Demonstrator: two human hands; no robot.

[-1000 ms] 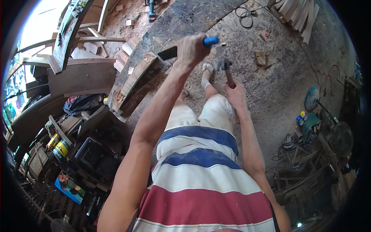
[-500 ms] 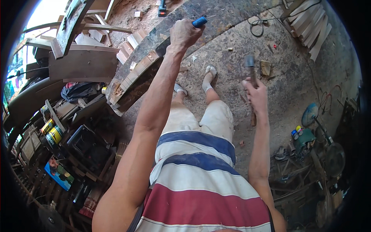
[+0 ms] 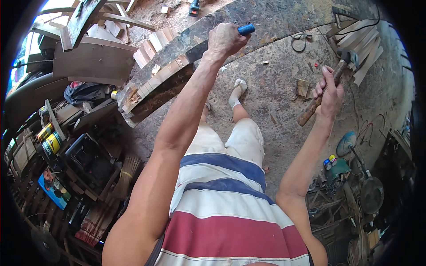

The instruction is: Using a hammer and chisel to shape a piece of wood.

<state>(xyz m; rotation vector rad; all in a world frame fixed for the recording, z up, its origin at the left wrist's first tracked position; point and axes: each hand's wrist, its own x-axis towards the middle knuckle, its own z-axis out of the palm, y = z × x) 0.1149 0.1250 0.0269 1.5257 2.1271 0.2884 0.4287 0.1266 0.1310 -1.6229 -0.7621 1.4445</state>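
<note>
My left hand (image 3: 226,41) is closed round a blue-handled tool (image 3: 246,29). The blue end sticks out past the right side of the fist, and its working end is hidden. Just below and to the left lies a long wooden beam (image 3: 162,95) with a pale notched strip (image 3: 155,81) along its top. A hammer (image 3: 315,104) with a wooden handle and dark metal head is gripped in my right hand (image 3: 330,95), off to the right. Its head tilts up toward the far right, well apart from the blue-handled tool.
Pale wood slats (image 3: 366,42) are stacked at the far right, near a black cord (image 3: 298,44). A small wood block (image 3: 303,88) lies on the floor. A cordless power tool (image 3: 194,8) rests at the back. Cans (image 3: 52,142) and clutter crowd the left; a fan (image 3: 372,195) stands right.
My right hand has swung up and to the right with the hammer. My left hand and the blue-handled tool appear slightly farther right; the whole view has shifted a little too.
</note>
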